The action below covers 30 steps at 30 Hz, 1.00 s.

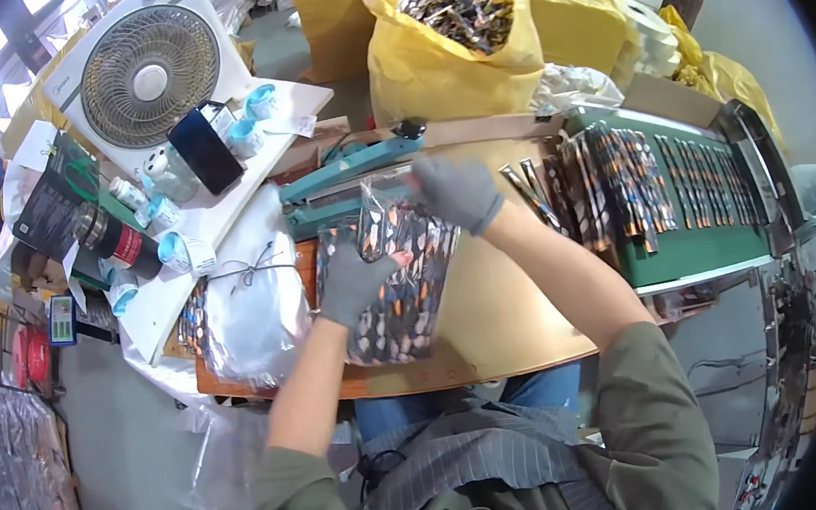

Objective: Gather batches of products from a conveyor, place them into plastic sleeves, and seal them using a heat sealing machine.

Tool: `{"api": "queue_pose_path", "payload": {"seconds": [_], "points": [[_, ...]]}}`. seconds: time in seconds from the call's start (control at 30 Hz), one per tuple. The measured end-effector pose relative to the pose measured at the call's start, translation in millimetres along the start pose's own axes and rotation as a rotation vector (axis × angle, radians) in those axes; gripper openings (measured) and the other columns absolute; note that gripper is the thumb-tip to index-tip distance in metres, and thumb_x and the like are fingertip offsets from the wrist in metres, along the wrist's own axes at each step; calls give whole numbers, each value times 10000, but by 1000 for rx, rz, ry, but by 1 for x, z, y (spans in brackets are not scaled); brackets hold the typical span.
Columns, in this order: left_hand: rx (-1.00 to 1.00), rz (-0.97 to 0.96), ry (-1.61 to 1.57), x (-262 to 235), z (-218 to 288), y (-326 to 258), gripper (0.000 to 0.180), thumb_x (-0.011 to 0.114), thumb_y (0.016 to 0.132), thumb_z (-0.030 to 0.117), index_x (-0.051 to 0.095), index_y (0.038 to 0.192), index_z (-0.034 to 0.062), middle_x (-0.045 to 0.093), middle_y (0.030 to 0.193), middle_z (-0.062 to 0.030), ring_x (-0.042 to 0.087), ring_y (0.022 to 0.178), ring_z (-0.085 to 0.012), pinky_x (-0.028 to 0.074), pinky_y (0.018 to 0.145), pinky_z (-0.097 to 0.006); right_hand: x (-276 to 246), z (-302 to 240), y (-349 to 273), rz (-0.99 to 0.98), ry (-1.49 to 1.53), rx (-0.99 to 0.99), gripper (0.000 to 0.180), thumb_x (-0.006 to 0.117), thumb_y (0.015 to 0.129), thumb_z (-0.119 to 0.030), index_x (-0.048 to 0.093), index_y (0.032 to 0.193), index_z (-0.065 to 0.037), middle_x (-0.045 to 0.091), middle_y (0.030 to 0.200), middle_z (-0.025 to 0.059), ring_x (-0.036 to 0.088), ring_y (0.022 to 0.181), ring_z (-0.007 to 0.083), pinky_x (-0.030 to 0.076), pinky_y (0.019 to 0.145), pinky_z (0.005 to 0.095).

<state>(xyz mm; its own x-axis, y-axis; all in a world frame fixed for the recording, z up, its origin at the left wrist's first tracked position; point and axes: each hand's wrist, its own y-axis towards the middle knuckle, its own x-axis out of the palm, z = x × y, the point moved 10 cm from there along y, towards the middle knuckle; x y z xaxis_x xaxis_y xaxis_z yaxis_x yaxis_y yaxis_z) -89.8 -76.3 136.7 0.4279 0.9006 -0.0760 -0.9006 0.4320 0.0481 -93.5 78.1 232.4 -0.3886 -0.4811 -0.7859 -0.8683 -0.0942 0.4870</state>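
Note:
A clear plastic bag (407, 223) of dark patterned stick packets lies on the tabletop, its mouth end up against a blue-green bar sealer (348, 166). My left hand (355, 279), in a grey glove, grips the bag from its left side, thumb lying across it. At the bag's upper right corner, my right hand (459, 194), gloved too, has its fingers curled in on the plastic edge. More patterned packets (391, 322) show below the left hand; whether they belong to the same bag is hard to make out.
Left of the bag lies a tied stack of clear bags (257, 297). A white shelf (222, 216) holds a fan (149, 78), a phone (205, 149) and a flask (114, 238). To the right, a green conveyor (699, 247) carries packet rows. A yellow sack (456, 73) stands behind.

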Motion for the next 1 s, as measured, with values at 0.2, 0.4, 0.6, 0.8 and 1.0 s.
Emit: {"api": "queue_pose_path", "payload": {"seconds": [0.2, 0.4, 0.6, 0.8, 1.0], "points": [[-272, 82, -285, -8, -62, 36, 487, 781, 676, 117, 577, 1106, 12, 633, 980, -41, 594, 847, -136, 472, 793, -279, 27, 86, 86, 76, 131, 351, 338, 603, 823, -410, 585, 853, -73, 610, 870, 181, 606, 787, 366, 468, 648, 456], [-430, 219, -229, -63, -118, 67, 501, 807, 666, 301, 655, 996, -45, 639, 985, -65, 584, 872, -152, 445, 798, -269, 23, 26, 106, 158, -98, 182, 271, 614, 797, -339, 583, 847, -74, 608, 833, 149, 608, 753, 351, 481, 662, 441], [-325, 166, -211, -50, -108, 64, 524, 771, 719, 264, 583, 1113, -26, 635, 1006, -76, 577, 868, -145, 442, 810, -273, 91, 107, 63, 9, -210, 331, 185, 522, 824, -244, 592, 824, -73, 621, 799, 160, 615, 714, 362, 490, 642, 458], [-144, 530, 746, -71, -50, 2, 649, 724, 763, 393, 505, 1189, -45, 592, 1095, -179, 579, 982, -235, 434, 881, -338, 92, 117, 57, 31, -216, 375, 192, 524, 824, -252, 590, 821, -73, 623, 792, 149, 617, 706, 348, 489, 647, 464], [-154, 678, 617, -107, -116, -63, 587, 615, 844, 437, 516, 1205, -14, 601, 1071, -189, 581, 982, -293, 428, 877, -342, 85, 113, 55, 84, -186, 430, 282, 553, 809, -303, 618, 949, -67, 623, 886, 175, 624, 784, 359, 503, 705, 437]]}}
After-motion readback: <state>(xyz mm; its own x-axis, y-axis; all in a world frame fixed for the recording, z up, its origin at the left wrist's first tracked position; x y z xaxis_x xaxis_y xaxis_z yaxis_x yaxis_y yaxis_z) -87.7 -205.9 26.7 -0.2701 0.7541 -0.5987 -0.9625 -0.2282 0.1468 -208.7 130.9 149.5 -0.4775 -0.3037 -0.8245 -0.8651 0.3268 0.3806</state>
